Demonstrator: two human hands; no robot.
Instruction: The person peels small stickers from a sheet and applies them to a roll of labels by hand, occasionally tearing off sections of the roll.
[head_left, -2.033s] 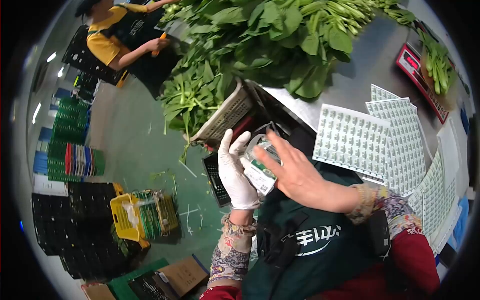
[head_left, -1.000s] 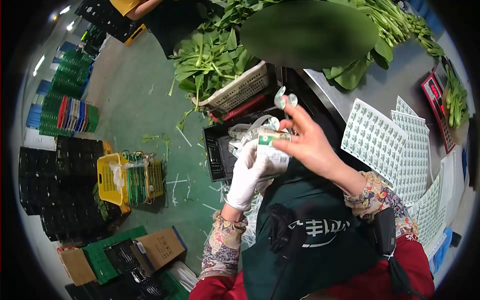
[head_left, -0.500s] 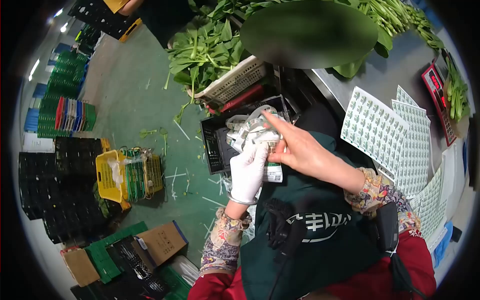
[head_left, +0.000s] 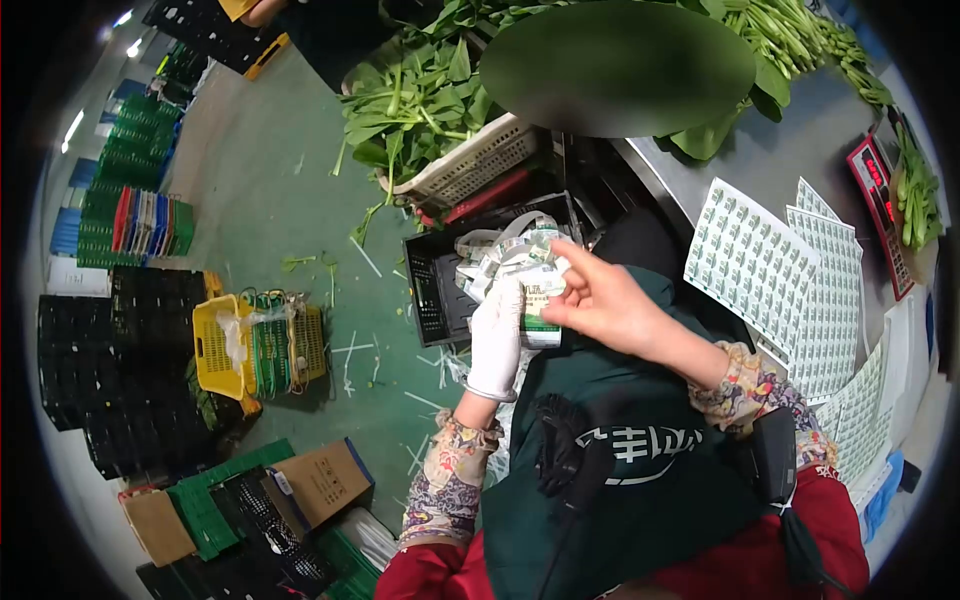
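Observation:
My left hand (head_left: 496,340), in a white glove, is closed round a bunch of white-and-green printed label bands (head_left: 541,292). The bands have dark printing on them, and their loops stick up past my fingers. My bare right hand (head_left: 612,305) is at the right side of the bunch, fingers bent and thumb against its edge. The fingertips partly hide the spot they touch. Beneath both hands stands a black crate (head_left: 428,290), largely covered by the bands and my hands.
A beige crate of leafy greens (head_left: 470,155) stands ahead. Sheets of printed labels (head_left: 750,260) and a red scale (head_left: 878,205) lie on the metal table at right. A yellow basket (head_left: 215,350) and stacked black crates (head_left: 110,350) are at left. Scraps litter the green floor.
My right hand's stretched fingers have bent in toward the label bands. The bunch has turned, so more of its printed face shows. My left hand has tilted more upright.

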